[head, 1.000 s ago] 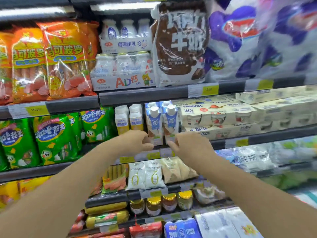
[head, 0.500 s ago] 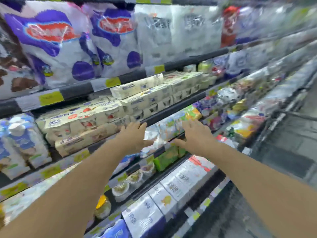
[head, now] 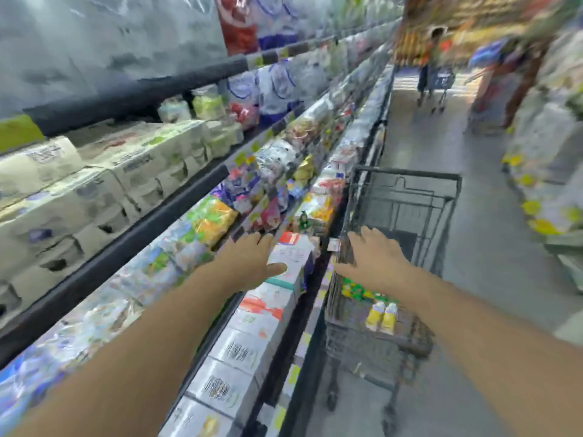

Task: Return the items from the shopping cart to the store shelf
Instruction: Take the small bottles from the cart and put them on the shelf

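A black wire shopping cart point(head: 407, 197) stands in the aisle, right beside the chilled store shelf point(head: 132, 234). Inside it lie two yellow bottles with white caps point(head: 382, 316) and a green packet point(head: 355, 290). My right hand point(head: 373, 258) hovers over the cart's left rim with its fingers spread, holding nothing. Over the front edge of the lower shelf my left hand point(head: 252, 263) is stretched out flat, also holding nothing. The whole view is blurred by motion.
The shelves on the left carry white boxed packs point(head: 104, 184), bagged goods and white cartons point(head: 239, 351) at the bottom. Farther down the aisle stand a person with a blue cart point(head: 437, 77) and another person point(head: 501, 77). Display bins point(head: 549, 171) line the right side.
The view has swung right, from the shelf front to down the aisle, bringing the cart into sight. Both hands have let go of the shelf goods and moved rightward, open.
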{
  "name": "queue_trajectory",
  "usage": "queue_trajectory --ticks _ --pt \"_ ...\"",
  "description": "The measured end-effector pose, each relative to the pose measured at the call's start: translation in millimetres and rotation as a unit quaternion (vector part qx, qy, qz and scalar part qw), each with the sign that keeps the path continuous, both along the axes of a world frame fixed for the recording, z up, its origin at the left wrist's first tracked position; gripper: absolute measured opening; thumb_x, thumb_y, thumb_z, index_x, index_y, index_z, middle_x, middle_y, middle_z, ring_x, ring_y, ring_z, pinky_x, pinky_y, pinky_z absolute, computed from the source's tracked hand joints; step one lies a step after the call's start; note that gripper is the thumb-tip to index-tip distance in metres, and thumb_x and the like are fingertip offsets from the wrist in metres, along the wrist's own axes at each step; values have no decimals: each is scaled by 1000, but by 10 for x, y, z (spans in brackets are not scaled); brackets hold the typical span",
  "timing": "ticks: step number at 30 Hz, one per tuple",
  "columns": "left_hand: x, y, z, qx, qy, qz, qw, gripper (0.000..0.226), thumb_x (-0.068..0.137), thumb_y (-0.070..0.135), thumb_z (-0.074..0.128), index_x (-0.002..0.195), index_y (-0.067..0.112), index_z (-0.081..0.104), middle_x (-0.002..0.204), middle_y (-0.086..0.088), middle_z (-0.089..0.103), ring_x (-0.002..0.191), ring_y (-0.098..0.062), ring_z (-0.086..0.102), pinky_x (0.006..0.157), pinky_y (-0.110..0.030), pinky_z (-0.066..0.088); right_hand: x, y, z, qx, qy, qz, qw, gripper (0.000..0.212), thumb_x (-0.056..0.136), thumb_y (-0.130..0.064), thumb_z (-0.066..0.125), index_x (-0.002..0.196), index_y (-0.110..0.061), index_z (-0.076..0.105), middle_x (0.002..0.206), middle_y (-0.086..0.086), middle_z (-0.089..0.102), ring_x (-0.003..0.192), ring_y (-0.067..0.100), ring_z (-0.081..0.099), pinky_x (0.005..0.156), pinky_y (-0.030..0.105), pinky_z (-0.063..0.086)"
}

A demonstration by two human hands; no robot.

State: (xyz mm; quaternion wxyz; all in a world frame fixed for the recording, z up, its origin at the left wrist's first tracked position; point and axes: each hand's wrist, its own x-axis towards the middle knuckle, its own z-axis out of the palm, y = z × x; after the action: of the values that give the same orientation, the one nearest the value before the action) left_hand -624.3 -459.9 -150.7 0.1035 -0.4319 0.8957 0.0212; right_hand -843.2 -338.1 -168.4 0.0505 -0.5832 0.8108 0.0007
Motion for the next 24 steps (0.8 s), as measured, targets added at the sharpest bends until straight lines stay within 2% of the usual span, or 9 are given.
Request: queue_trajectory --ticks 3,6,10,13,15,18,21,24 --pt "-544 -401 -180 39 0 -59 998 87 93 66 38 157 15 9 161 -14 19 148 -35 18 117 -55 22 -416 -122 -140 30 -14 -64 997 89 91 -70 37 157 -14 15 164 13 12 150 32 13 119 50 22" --pt "-1085 -672 -341 64 -23 -119 991 87 94 66 35 158 15 6 164 -13 12 150 -34 13 118 -54 19 -753 -181 -269 52 -17 -120 991 91 91 -70 38 157 -14 12 164 14 10 151 32 11 120 48 19" --pt "-1735 -801 -580 78 -24 -180 980 86 95 64 36 157 12 7 162 -17 16 149 -35 15 119 -53 20 -1109 -185 -489 55 -33 -175 982 85 90 -66 43 153 -14 22 158 16 23 146 32 21 118 48 25" --pt "-2178 -822 -782 101 -23 -210 972 85 95 62 38 157 12 11 161 -18 19 147 -36 18 118 -54 21 -1371 -177 -636 72 -49 -205 975 85 91 -64 44 155 -14 19 162 14 18 149 32 17 120 48 21" --pt "-2472 -822 -917 108 -31 -226 968 84 95 62 40 157 13 11 161 -18 19 148 -35 18 119 -53 20 -1564 -185 -743 67 -60 -215 972 82 91 -62 46 154 -15 22 160 11 23 148 31 21 119 49 23" --pt "-2897 -813 -1124 131 -29 -231 964 77 95 59 43 152 10 26 155 -17 32 143 -34 29 115 -54 26 -1890 -221 -951 58 -78 -215 972 77 91 -60 50 151 -17 30 152 8 38 141 29 34 117 48 29" --pt "-3266 -826 -1389 157 -28 -223 962 72 94 58 45 143 6 37 145 -18 42 133 -36 41 110 -51 35 -2254 -290 -1174 72 -110 -213 968 62 93 -56 49 139 -15 43 136 7 53 125 26 50 107 45 42" --pt "-3570 -884 -1751 189 -38 -189 963 74 94 58 47 148 8 34 146 -20 42 134 -37 41 107 -49 39 -2615 -412 -1417 81 -151 -214 962 38 98 -43 47 120 -13 53 118 8 60 104 25 58 88 39 51"
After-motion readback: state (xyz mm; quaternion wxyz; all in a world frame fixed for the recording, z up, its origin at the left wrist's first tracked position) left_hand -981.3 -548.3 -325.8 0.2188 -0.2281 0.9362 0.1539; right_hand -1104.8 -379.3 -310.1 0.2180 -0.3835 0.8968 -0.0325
